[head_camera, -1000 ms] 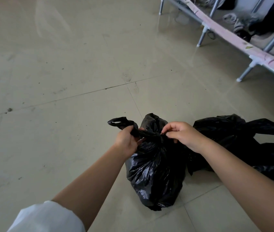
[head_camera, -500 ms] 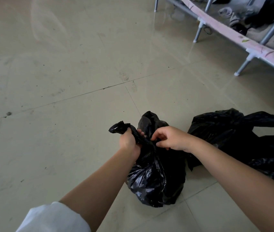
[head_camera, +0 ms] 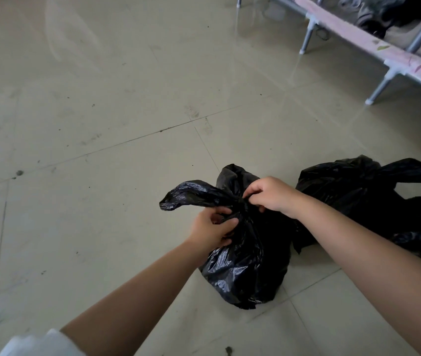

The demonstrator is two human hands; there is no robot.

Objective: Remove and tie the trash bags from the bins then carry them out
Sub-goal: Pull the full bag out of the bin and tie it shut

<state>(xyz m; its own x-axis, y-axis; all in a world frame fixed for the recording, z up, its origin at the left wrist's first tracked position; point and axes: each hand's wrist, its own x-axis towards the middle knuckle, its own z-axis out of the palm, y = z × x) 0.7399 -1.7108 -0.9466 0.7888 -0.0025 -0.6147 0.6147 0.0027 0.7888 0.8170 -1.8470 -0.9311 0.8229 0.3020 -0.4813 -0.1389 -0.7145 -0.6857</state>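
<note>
A full black trash bag (head_camera: 245,265) stands on the tiled floor in front of me, its neck gathered at the top. My left hand (head_camera: 213,227) grips the gathered neck from the left, fingers curled into the plastic. A loose twisted tail (head_camera: 188,192) of the bag sticks out to the left above that hand. My right hand (head_camera: 271,195) pinches the plastic at the top of the neck. A second black trash bag (head_camera: 373,201) lies on the floor to the right, partly hidden by my right forearm.
A metal-framed bed (head_camera: 389,64) with grey legs runs along the upper right, with dark things stored under it. Pale floor tiles (head_camera: 101,124) with scattered dirt specks stretch to the left and ahead.
My left hand has let the tail go and dropped lower to hold the neck. The tail now stands free to the left. My right hand stays pinching at the knot.
</note>
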